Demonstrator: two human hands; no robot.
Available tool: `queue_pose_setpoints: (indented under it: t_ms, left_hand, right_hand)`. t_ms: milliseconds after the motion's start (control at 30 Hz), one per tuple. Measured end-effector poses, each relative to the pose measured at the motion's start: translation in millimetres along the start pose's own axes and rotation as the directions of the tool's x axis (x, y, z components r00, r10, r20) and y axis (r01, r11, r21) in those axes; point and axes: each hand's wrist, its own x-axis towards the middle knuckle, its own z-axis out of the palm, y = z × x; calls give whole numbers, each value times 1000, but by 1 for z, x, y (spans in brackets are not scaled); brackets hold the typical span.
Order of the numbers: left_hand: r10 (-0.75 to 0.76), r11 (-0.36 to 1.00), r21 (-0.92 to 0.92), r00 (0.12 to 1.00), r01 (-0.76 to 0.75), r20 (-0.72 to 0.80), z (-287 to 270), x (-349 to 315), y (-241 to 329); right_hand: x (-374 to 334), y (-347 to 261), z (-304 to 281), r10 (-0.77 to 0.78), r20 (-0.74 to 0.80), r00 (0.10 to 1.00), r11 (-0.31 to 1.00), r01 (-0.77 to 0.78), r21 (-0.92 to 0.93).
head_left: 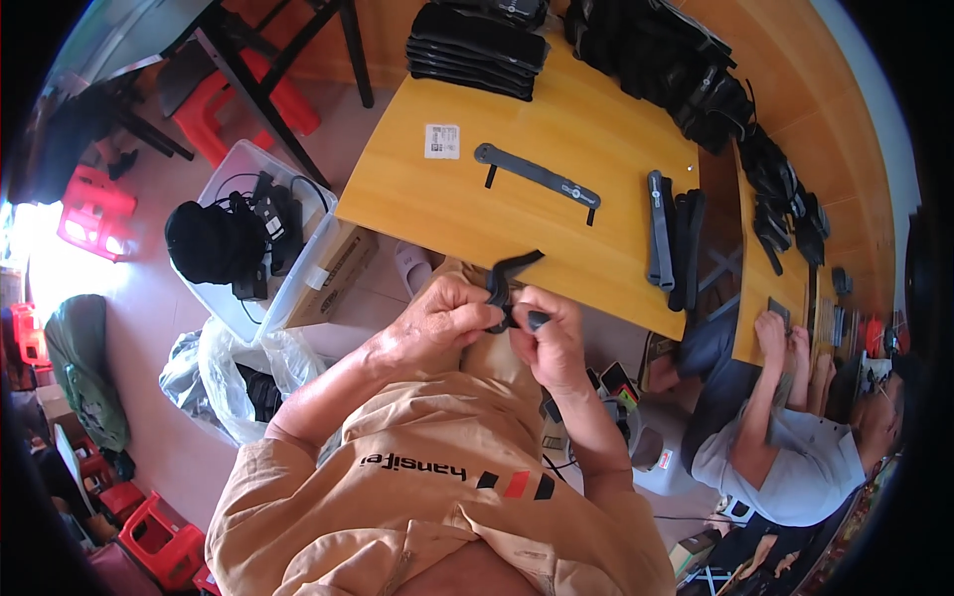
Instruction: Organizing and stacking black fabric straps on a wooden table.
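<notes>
A black strap (500, 280) is pinched between my two hands, just off the near edge of the table and above my lap. My left hand (442, 313) closes its thumb and fingers on one part of it. My right hand (553, 343) grips another part, and a dark rounded end sticks out by its thumb. One loose end of the strap curls up toward the table edge. Beyond my hands, a grey strap (537, 182) with two small black tabs lies on the yellow wooden table (417, 204). Several grey and black straps (660, 233) lie together to the right.
A stack of black folded pieces (475, 58) and a white label (442, 141) are on the table; black gear (686, 84) lines its far right. At left stand a plastic bin (209, 273) with black items and a red stool (96, 211). A co-worker (785, 457) works at right.
</notes>
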Motion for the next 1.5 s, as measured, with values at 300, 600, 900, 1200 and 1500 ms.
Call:
queue_pose_setpoints:
  t_ms: [300,600,900,1200,1500]
  left_hand:
    - [-245,766,-618,969,177,-26,-69,-64,-6]
    - [150,728,-611,942,-312,-302,-146,-150,6]
    - [137,929,-227,843,-291,-521,-116,-4,-24]
    - [-133,984,-176,806,36,-577,-108,26,-55]
    - [376,904,386,774,-185,-510,-48,14,-23]
  right_hand:
    - [-9,-26,-139,71,-680,730,962,130,240]
    - [-52,-125,-164,-300,-360,883,917,371,147]
    - [-52,-131,-72,-335,-57,940,620,174,-765]
    - [-44,-108,-74,-547,-24,837,243,132,-961]
    - [-33,-89,-72,-394,40,918,512,255,-821]
